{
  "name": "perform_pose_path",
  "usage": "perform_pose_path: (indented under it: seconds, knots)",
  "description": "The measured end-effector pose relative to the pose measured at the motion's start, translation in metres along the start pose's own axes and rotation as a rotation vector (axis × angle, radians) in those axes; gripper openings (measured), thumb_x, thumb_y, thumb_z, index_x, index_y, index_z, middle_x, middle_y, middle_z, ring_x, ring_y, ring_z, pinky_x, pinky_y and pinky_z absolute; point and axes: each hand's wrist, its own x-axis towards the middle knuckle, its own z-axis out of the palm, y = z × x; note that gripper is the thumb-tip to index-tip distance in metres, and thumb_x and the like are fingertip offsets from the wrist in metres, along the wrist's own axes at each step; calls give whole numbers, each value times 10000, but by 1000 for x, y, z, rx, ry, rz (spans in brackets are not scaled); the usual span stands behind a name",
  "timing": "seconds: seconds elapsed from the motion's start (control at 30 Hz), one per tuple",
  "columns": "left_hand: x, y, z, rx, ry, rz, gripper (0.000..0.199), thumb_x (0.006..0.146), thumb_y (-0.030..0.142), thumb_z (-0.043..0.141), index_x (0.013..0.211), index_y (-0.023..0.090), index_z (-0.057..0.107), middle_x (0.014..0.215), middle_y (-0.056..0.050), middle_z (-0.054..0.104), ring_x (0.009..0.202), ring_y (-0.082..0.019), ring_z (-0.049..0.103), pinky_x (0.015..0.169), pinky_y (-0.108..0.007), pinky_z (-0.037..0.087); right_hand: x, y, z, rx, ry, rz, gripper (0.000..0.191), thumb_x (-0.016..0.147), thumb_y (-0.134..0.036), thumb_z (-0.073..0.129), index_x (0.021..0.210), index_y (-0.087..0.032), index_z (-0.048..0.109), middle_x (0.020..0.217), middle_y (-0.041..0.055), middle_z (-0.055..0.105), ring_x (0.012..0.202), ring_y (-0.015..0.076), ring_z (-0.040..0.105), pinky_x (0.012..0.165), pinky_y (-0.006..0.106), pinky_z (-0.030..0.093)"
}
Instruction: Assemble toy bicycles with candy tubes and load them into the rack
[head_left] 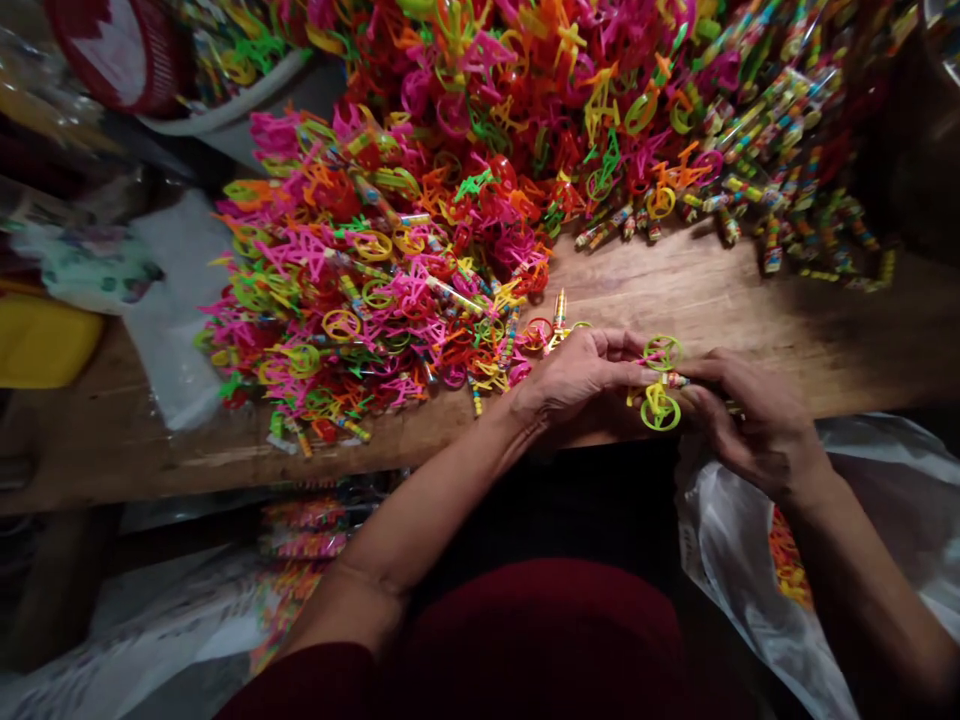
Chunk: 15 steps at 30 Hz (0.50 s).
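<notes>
My left hand (574, 372) pinches a small plastic toy bicycle (661, 412) with light green wheels and pink and yellow parts. From the other side my right hand (757, 415) closes its fingertips on the end of a thin candy tube (677, 380), which meets the toy between the wheels. Whether tube and toy are joined I cannot tell. Just beyond my left hand, another candy tube (560, 308) stands out from a few loose toy parts. A large heap of bright toy bicycles (390, 300), with candy tubes among them, spreads to the left on the wooden table.
The wooden table (735, 300) runs across the view. More candy tubes (780, 150) lie in a pile at back right. At back left stands a grey tub (247, 110) beside a red lid (112, 50). Plastic bags (727, 540) with colourful contents hang or stand below the table edge.
</notes>
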Motion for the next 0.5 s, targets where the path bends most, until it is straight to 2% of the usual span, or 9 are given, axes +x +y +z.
perform_pose_path:
  seconds: [0.1, 0.23, 0.4, 0.5]
  knots:
    - [0, -3, 4, -15, 13, -39, 300, 585, 126, 909, 811, 88, 716, 711, -8, 701, 620, -92, 638, 614, -219, 499, -1, 0, -8, -75, -108, -59, 227, 969, -143, 528, 1157, -149, 656, 909, 102, 694, 807, 215, 684, 683, 317, 522]
    - [3, -7, 4, 19, 31, -92, 196, 630, 34, 811, 788, 75, 702, 695, -20, 700, 581, -96, 637, 589, -221, 499, -5, 4, -10, -79, -170, -36, 211, 990, -155, 500, 1138, -193, 646, 881, 77, 664, 788, 210, 663, 656, 309, 497]
    - [9, -15, 1, 36, 18, -70, 291, 603, 114, 887, 828, 90, 703, 731, -18, 703, 607, -98, 640, 630, -234, 505, -3, 5, -15, -98, -212, -25, 189, 977, -168, 511, 1086, -196, 663, 861, 69, 677, 752, 207, 654, 661, 316, 491]
    - [15, -14, 0, 126, 13, -39, 362, 564, 189, 934, 828, 82, 712, 750, -26, 706, 623, -94, 629, 632, -223, 491, 6, -1, -17, -52, -177, 63, 211, 977, -205, 513, 1073, -218, 701, 900, 69, 726, 793, 209, 694, 691, 315, 527]
